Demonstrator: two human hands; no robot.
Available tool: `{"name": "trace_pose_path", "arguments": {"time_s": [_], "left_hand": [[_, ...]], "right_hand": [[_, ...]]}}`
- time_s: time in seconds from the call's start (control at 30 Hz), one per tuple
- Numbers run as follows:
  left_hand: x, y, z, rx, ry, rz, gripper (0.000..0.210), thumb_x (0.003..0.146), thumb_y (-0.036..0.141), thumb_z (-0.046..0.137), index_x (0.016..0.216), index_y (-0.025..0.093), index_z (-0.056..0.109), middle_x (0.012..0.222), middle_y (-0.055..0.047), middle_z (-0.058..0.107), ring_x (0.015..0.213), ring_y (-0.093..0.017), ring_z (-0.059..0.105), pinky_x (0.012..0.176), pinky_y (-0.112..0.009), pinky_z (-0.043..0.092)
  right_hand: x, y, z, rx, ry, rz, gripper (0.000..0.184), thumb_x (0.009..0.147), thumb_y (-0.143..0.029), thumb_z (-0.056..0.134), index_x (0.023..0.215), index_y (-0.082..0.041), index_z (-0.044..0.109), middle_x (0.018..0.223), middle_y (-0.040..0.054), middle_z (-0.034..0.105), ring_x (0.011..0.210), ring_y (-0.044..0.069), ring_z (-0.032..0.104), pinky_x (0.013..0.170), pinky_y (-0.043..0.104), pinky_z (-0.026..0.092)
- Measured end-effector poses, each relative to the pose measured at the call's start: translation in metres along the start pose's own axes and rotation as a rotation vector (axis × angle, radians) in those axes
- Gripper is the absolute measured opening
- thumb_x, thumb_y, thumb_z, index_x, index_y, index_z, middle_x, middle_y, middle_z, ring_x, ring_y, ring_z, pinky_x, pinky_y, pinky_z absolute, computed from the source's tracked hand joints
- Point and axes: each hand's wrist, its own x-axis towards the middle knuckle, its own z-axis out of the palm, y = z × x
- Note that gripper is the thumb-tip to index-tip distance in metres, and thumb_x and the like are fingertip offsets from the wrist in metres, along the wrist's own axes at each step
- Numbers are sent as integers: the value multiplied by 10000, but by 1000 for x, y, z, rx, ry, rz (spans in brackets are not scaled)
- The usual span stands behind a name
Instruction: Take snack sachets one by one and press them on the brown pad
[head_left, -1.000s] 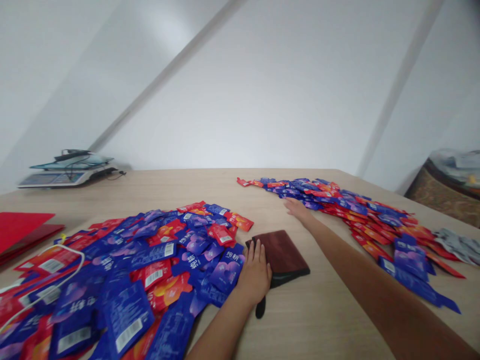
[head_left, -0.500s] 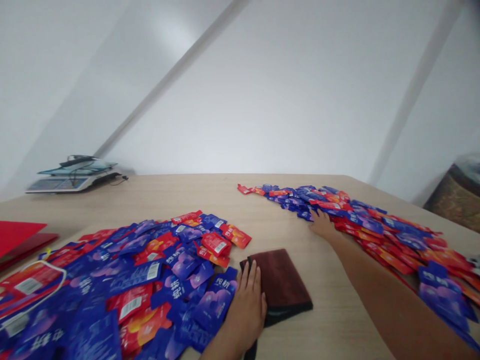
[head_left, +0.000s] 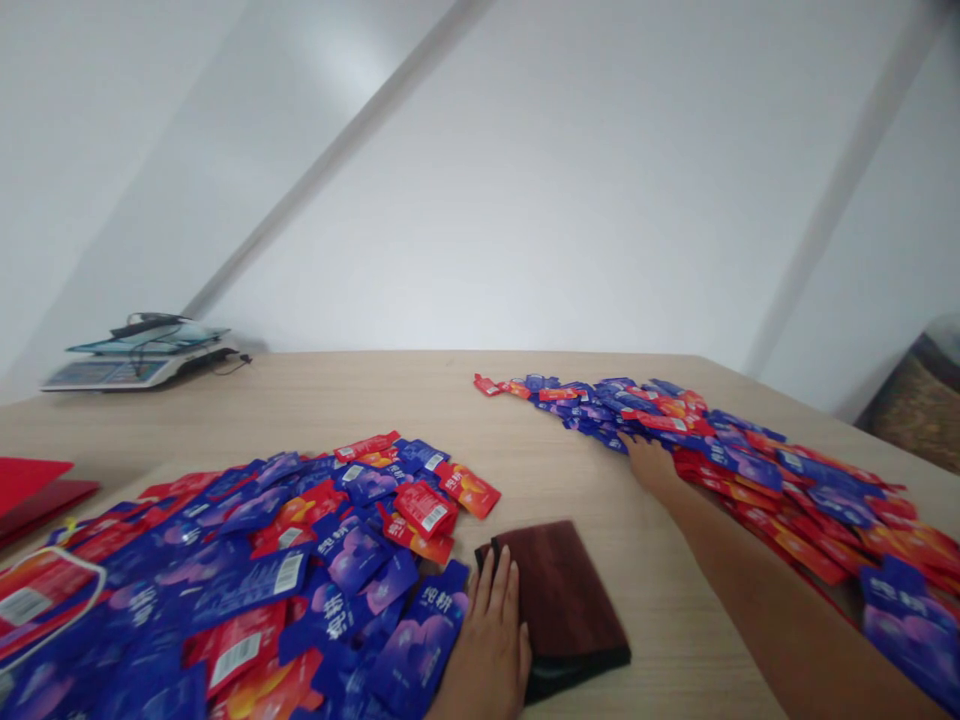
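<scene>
A plain white wall (head_left: 525, 180) filled the background above a wide, pale wood-grain table (head_left: 360, 390). The larger heap of glossy blue and red printed packets (head_left: 349, 555) spread across the table's near left. A longer, narrower bank of similar blue and red packets (head_left: 754, 465) ran from the far middle down the right side. At the far left sat a flat white electronic scale (head_left: 135, 372) with pale blue sheets and a dark cable on top. Nearer, at the left edge, lay a bright red folded card (head_left: 26, 495). Between the two groups of packets rested a dark reddish-brown rectangular pad with a black edge (head_left: 562, 590). The left hand (head_left: 491, 640) lay palm down over the pad's left side, its fingers straight, close together and gripping nothing. The right hand (head_left: 649, 462) reached to the inner edge of the right-hand bank, fingers extended against the packets; at that distance I could not tell whether it had hold of one. A thin white cord (head_left: 101, 580) curved over the left heap.
</scene>
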Motion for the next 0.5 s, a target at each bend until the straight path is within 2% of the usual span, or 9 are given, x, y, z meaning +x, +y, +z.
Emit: {"name": "trace_pose_path", "arguments": {"time_s": [0.13, 0.27, 0.4, 0.5], "left_hand": [[-1, 0, 4, 19, 68, 22, 576, 881, 202, 343, 1433, 120, 197, 1507, -80, 106, 1374, -284, 80, 1086, -484, 237], [-1, -1, 6, 26, 95, 49, 548, 897, 222, 337, 1419, 92, 230, 1501, -112, 146, 1374, -283, 83, 1082, -483, 242], [1, -2, 5, 32, 116, 68, 538, 892, 219, 339, 1406, 80, 257, 1491, -133, 189, 1370, -289, 97, 1073, -493, 254], [1, -2, 4, 23, 129, 82, 529, 890, 223, 335, 1392, 69, 276, 1482, -144, 218, 1368, -291, 113, 1064, -500, 265]], "right_hand": [[-36, -18, -13, -71, 22, -108, 590, 845, -26, 300, 1387, -253, 345, 1219, 131, 550, 1028, 244, 554, 820, 363, 453], [-93, -53, -33, -86, 37, -206, 594, 840, -18, 316, 1385, -252, 341, 1234, 123, 551, 1034, 224, 565, 780, 318, 468], [-149, -87, -59, -61, 25, -213, 558, 850, -35, 293, 1369, -224, 373, 1180, 152, 585, 926, 228, 618, 697, 309, 478], [-169, -94, -82, 73, -15, -202, 476, 887, -108, 306, 1335, -227, 413, 1036, 123, 657, 827, 210, 649, 686, 297, 467]]}}
